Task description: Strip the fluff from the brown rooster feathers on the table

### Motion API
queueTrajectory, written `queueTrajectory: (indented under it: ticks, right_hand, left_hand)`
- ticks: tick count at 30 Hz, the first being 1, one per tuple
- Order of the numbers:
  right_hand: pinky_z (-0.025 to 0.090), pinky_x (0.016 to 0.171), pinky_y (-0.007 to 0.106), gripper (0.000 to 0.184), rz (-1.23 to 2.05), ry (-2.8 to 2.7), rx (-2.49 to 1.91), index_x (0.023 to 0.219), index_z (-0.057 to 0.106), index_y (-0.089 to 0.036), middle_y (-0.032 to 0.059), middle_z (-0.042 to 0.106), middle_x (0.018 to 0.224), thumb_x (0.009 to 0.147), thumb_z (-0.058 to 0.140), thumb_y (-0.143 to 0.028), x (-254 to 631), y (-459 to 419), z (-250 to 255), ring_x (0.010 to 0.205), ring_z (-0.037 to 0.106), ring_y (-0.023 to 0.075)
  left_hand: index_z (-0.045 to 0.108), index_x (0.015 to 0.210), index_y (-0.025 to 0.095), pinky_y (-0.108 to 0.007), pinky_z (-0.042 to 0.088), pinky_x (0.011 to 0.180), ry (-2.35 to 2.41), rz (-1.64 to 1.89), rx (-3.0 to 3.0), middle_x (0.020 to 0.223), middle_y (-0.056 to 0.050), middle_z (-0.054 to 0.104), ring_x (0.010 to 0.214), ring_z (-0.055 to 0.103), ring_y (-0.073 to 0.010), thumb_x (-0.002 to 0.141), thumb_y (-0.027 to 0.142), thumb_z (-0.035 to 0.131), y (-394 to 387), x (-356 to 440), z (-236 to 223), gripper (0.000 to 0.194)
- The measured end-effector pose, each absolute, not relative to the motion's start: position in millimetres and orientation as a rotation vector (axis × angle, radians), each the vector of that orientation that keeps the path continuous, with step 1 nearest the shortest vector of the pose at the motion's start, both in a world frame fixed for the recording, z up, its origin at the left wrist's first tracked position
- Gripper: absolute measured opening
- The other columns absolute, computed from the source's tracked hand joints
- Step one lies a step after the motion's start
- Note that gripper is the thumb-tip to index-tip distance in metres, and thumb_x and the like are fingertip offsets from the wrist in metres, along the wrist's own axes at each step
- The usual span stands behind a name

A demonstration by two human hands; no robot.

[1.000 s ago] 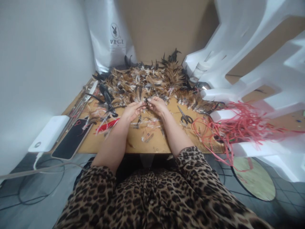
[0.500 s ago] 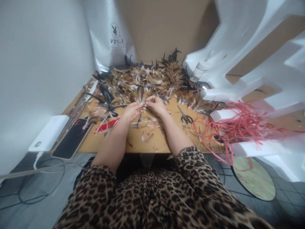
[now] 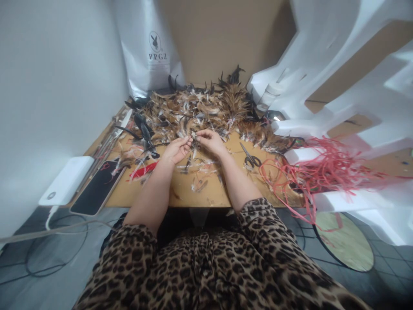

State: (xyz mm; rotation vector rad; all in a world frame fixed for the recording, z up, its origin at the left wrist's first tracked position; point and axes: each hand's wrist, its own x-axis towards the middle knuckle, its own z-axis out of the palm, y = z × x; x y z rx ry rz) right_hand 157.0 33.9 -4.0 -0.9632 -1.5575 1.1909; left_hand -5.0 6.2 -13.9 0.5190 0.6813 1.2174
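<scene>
My left hand (image 3: 178,149) is closed in a pinch at the front of the feather pile, on the base of a brown feather (image 3: 186,125) that stands up from its fingertips. Just to the right, my right hand (image 3: 210,141) has its thumb and forefinger nearly together near pale fluff. Anything between its fingertips is too small to make out. Behind both hands spreads a heap of brown feathers (image 3: 174,105) with white bases and some black ones. Loose bits of feather (image 3: 199,183) lie on the wooden table below the wrists.
Scissors (image 3: 250,156) lie right of my right forearm, beside tangled red plastic strips (image 3: 335,168) and white foam (image 3: 342,202). To the left are a phone (image 3: 97,187), a white power bank (image 3: 67,180) with a cable, and a red strip (image 3: 143,169). A silver bag (image 3: 151,56) stands behind.
My hands have moved slightly apart; their fingertips met half a second ago. The left has shifted a little left, and pale fluff now shows between them.
</scene>
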Motion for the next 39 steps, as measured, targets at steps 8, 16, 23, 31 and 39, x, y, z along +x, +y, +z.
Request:
queueTrajectory:
  ticks: [8, 16, 23, 31, 39]
  right_hand:
    - [0.032, 0.054, 0.019, 0.016, 1.307, -1.643, -1.031, 0.065, 0.058, -0.014, -0.0065, 0.051, 0.053, 0.061, 0.065, -0.028, 147.1, 25.0, -5.4, 0.05, 0.04, 0.005]
    - [0.027, 0.047, 0.019, 0.035, 1.45, -1.217, -0.913, 0.059, 0.045, -0.018, -0.008, 0.044, 0.048, 0.053, 0.073, -0.037, 151.3, 36.0, -8.3, 0.044, 0.037, 0.0047]
    - [0.032, 0.049, 0.018, 0.034, 1.451, -1.207, -0.887, 0.061, 0.045, -0.018, -0.0073, 0.049, 0.051, 0.056, 0.072, -0.038, 144.3, 35.0, -14.0, 0.048, 0.044, 0.0053]
    - [0.035, 0.051, 0.018, 0.031, 1.68, -1.186, -0.768, 0.076, 0.057, -0.016, -0.0043, 0.06, 0.06, 0.056, 0.075, -0.033, 149.1, 30.3, -7.4, 0.049, 0.046, 0.0049]
    - [0.034, 0.05, 0.019, 0.035, 1.696, -1.189, -0.739, 0.064, 0.051, -0.016, -0.0043, 0.058, 0.055, 0.052, 0.078, -0.034, 148.2, 28.5, -5.9, 0.046, 0.043, 0.0044]
  left_hand:
    - [0.064, 0.077, 0.008, -0.006, 0.044, 0.048, 0.693, 1.199, 0.526, 0.068, -0.003, 0.063, 0.053, 0.057, -0.0014, 0.08, 0.007, 0.055, 3.5, -3.1, -10.4, 0.009]
    - [0.064, 0.077, 0.008, -0.01, 0.045, 0.047, 0.747, 1.213, 0.581, 0.074, -0.007, 0.067, 0.057, 0.061, -0.0051, 0.076, 0.007, 0.06, 8.4, -1.5, -18.1, 0.005]
    - [0.067, 0.078, 0.007, -0.01, 0.043, 0.047, 0.715, 1.149, 0.672, 0.079, -0.009, 0.068, 0.06, 0.061, -0.0054, 0.078, 0.007, 0.056, 7.6, 1.1, -23.4, 0.01]
    - [0.065, 0.076, 0.007, -0.008, 0.045, 0.05, 0.667, 1.153, 0.566, 0.069, -0.005, 0.064, 0.054, 0.058, -0.0026, 0.077, 0.005, 0.057, 3.7, 0.5, -16.0, 0.008]
    - [0.064, 0.079, 0.008, -0.008, 0.044, 0.048, 0.642, 1.12, 0.563, 0.069, -0.004, 0.065, 0.053, 0.058, -0.0023, 0.079, 0.007, 0.056, 3.3, -0.9, -16.1, 0.008]
